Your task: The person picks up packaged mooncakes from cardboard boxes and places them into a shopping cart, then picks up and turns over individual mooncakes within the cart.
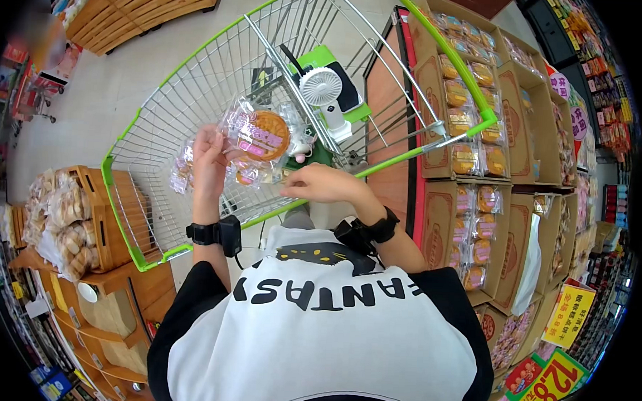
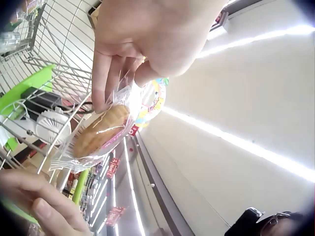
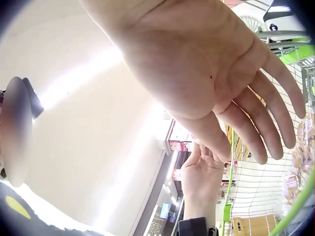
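SHOP | shopping cart (image 1: 488, 118) | price sign (image 1: 551, 382) | cartons (image 1: 438, 234) of wrapped pastries (image 1: 456, 95)

White fan (image 1: 321, 88) — yellow sign (image 1: 570, 312)

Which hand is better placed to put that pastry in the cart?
Probably the left hand: it pinches the wrapped pastry over the cart, while the right hand holds nothing.

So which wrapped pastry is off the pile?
The wrapped pastry pinched by the left hand; other packs lie in the cart or cardboard boxes.
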A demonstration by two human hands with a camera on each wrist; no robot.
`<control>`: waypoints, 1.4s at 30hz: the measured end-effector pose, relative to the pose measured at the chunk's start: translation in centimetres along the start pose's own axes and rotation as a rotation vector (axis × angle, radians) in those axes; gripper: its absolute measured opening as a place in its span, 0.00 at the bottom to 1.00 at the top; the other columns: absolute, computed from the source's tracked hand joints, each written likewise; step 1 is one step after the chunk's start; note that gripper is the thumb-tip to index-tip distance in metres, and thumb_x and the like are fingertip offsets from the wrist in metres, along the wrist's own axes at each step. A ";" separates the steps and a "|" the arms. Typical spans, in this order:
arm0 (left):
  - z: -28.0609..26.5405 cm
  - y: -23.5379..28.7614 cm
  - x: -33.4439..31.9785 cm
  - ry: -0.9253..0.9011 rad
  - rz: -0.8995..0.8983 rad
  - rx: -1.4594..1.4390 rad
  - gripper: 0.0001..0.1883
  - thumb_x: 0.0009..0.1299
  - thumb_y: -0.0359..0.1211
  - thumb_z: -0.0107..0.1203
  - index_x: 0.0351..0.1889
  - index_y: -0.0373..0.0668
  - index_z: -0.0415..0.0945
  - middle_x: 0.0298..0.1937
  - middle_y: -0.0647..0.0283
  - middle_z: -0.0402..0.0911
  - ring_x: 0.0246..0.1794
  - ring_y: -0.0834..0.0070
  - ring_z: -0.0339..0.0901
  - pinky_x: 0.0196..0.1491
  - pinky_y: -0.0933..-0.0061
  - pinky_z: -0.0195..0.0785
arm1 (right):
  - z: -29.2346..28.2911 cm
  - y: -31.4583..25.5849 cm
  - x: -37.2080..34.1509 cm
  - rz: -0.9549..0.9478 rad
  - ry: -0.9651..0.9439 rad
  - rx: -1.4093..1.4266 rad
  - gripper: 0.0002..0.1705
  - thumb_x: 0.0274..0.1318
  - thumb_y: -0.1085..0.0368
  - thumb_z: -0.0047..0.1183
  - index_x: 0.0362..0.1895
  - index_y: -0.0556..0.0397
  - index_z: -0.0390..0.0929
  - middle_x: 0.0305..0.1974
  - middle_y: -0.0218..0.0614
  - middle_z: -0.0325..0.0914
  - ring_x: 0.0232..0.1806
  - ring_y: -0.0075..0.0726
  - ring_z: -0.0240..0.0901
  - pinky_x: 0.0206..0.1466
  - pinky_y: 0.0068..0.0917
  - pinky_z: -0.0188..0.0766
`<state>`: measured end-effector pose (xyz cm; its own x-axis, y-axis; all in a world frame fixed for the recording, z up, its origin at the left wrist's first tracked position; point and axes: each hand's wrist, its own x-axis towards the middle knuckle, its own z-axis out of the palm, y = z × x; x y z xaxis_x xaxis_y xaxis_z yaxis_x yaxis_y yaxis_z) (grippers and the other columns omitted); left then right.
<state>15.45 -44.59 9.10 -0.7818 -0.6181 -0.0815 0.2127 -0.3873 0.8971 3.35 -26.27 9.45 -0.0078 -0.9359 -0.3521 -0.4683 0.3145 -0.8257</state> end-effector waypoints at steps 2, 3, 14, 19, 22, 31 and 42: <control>1.6 0.2 -0.9 0.014 -0.007 -0.006 0.05 0.65 0.32 0.45 0.37 0.44 0.61 0.30 0.70 0.68 0.27 0.83 0.68 0.31 0.80 0.68 | 0.3 0.4 -1.3 -0.027 0.031 0.011 0.20 0.51 0.50 0.45 0.34 0.55 0.75 0.27 0.41 0.75 0.30 0.43 0.71 0.35 0.31 0.65; 2.3 0.2 -1.3 0.010 -0.008 -0.006 0.05 0.65 0.32 0.45 0.37 0.44 0.61 0.30 0.70 0.68 0.27 0.83 0.68 0.31 0.80 0.68 | 0.5 0.7 -1.9 -0.052 0.057 0.022 0.19 0.51 0.51 0.46 0.34 0.54 0.75 0.28 0.41 0.75 0.30 0.43 0.71 0.36 0.30 0.66; 8.9 -2.7 -5.7 -0.299 -0.091 -0.140 0.06 0.64 0.29 0.45 0.38 0.44 0.62 0.33 0.68 0.70 0.34 0.82 0.70 0.34 0.75 0.72 | -0.8 3.5 -12.8 -0.086 0.237 0.501 0.28 0.42 0.65 0.58 0.49 0.60 0.65 0.38 0.41 0.73 0.39 0.32 0.71 0.43 0.25 0.68; 12.6 -3.9 -7.5 -0.412 -0.142 -0.135 0.06 0.65 0.30 0.44 0.38 0.43 0.62 0.37 0.65 0.71 0.37 0.79 0.71 0.36 0.73 0.73 | -0.6 4.3 -18.7 -0.071 0.342 0.711 0.37 0.40 0.70 0.59 0.56 0.61 0.55 0.43 0.41 0.68 0.44 0.31 0.68 0.48 0.25 0.66; 14.7 -5.3 -8.5 -0.452 -0.178 -0.106 0.06 0.65 0.30 0.44 0.38 0.43 0.61 0.37 0.65 0.71 0.40 0.78 0.71 0.36 0.73 0.73 | 0.4 5.4 -21.7 -0.147 0.379 0.766 0.38 0.40 0.70 0.59 0.56 0.61 0.54 0.44 0.41 0.67 0.44 0.31 0.68 0.48 0.25 0.66; 21.2 -9.2 -10.8 -0.640 -0.291 -0.106 0.06 0.65 0.30 0.44 0.38 0.43 0.61 0.37 0.65 0.69 0.38 0.79 0.70 0.36 0.73 0.73 | 4.3 8.7 -29.6 -0.189 0.606 0.937 0.32 0.46 0.71 0.53 0.55 0.67 0.53 0.48 0.41 0.66 0.41 0.30 0.69 0.44 0.26 0.68; 29.6 -11.9 -13.0 -0.942 -0.442 -0.032 0.04 0.67 0.30 0.41 0.36 0.42 0.59 0.37 0.63 0.70 0.40 0.75 0.71 0.38 0.71 0.72 | 8.8 9.3 -36.8 -0.103 1.101 0.980 0.17 0.51 0.67 0.48 0.46 0.61 0.66 0.37 0.36 0.70 0.38 0.26 0.68 0.39 0.25 0.71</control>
<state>5.73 -11.75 12.31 -0.9317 0.3630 -0.0158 -0.1998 -0.4755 0.8567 7.03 12.51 10.91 -0.8738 -0.4655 -0.1407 0.2584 -0.1993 -0.9453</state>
